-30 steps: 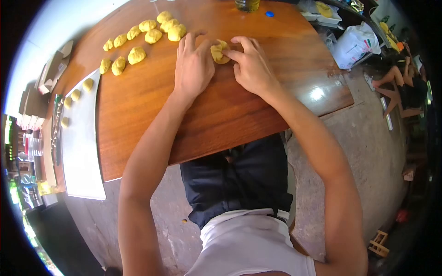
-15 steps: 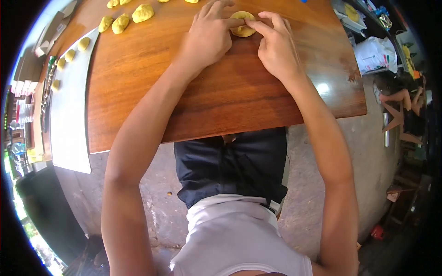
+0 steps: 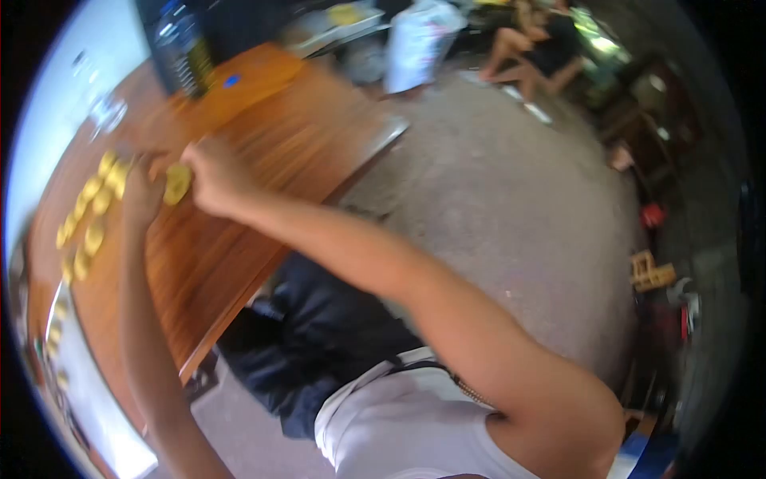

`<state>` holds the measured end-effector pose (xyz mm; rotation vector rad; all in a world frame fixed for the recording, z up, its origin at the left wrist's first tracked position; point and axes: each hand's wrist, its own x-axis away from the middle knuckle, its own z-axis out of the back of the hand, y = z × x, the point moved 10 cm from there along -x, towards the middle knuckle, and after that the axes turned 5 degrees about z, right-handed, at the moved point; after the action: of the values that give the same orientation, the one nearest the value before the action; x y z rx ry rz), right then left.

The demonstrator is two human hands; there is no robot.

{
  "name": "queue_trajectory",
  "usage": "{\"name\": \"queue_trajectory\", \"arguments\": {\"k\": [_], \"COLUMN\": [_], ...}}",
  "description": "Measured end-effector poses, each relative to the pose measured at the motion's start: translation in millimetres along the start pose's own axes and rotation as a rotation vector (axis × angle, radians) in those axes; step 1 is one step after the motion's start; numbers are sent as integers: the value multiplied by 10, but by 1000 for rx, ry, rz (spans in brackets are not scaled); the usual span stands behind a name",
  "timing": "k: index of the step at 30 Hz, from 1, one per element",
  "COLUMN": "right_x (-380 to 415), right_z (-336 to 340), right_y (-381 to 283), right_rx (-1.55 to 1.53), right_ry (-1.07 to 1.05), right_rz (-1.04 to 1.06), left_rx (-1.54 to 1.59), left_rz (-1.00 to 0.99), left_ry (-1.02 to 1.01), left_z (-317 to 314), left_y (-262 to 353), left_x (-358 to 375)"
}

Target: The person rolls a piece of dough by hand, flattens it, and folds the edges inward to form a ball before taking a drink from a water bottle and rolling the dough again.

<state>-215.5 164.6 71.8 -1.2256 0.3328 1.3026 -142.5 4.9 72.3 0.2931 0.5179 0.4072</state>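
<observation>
A flattened round of yellow dough (image 3: 177, 184) lies on the wooden table (image 3: 263, 160) between my two hands. My right hand (image 3: 217, 180) has its fingers curled at the dough's right edge, touching it. On the other side, my left hand (image 3: 142, 194) is close to the dough round; blur hides how its fingers are set. Just beyond the left hand sit several yellow dough lumps (image 3: 95, 234) in loose rows.
Smaller dough balls (image 3: 56, 331) rest on a pale board (image 3: 104, 399) at lower left. A dark bottle (image 3: 185, 56) and a clear glass item (image 3: 105, 112) stand toward the back. Past the table are a white bag (image 3: 419, 44) and a seated person (image 3: 535, 48).
The head view has swung to the right, so table and hands now appear at left, blurred. My hands remain at the dough round. The bottle and more dough lumps have come into view.
</observation>
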Motion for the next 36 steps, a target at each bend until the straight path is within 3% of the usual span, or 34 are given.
{"name": "queue_trajectory", "arguments": {"k": [2,5,7,9,11,12,15,16,17,18,19,21,23,25,26,27,29,30,31,32,33,34,35,36], "right_x": [82,171,152,148,132,138,135,152,150,161,169,257,212,155,152,158,183,213,213,226,231,217,219,211], "right_z": [92,72,111,26,-4,-39,-148,-162,-212,-257,-259,-422,-405,-464,-426,-446,-413,-412,-432,-468,-452,-439,-443,-435], "right_y": [117,178,195,245,266,292,312,300,150,-12,-34,-225,-235,-127,-177,-195,-298,-311,-322,-360,-380,-411,-453,-555], "right_rx": [37,27,20,5,-21,-49,-55,-61,-3,57,55,102,68,-17,-42,-44,-66,-62,-80,-44,16,52,98,177], "right_ry": [127,190,200,111,83,62,-50,-56,-109,-160,-165,-321,-261,-253,-253,-288,-282,-291,-332,-394,-452,-474,-494,-507], "right_rz": [-28,-62,-61,-96,-120,-151,-151,-152,-9,135,134,280,220,125,174,214,303,286,303,297,290,333,368,407], "left_rx": [180,53,-173,-121,454,529,473,432,432,288,146,171,431,672,656,606,362,352,290,134,242,334,340,305], "left_rz": [-83,5,90,6,449,537,589,614,622,505,385,410,304,366,207,201,383,307,380,179,164,227,253,172], "left_ry": [-66,-90,-330,-244,-190,-140,-105,-73,-72,-13,41,7,-28,-132,-125,-81,-42,85,109,151,167,9,-3,-71], "left_z": [-586,-309,-430,-231,-68,76,-62,-12,1,107,184,94,27,68,49,22,69,163,233,287,332,311,308,246], "left_y": [-487,-59,-142,-46,-302,-213,-630,-433,-397,-296,-202,-346,-323,-193,-260,-348,-377,-252,-211,-129,-101,-47,-94,-40], "left_x": [-159,-111,-128,-66,76,199,573,767,868,886,882,929,930,960,927,953,993,1007,979,924,933,914,964,971]}}
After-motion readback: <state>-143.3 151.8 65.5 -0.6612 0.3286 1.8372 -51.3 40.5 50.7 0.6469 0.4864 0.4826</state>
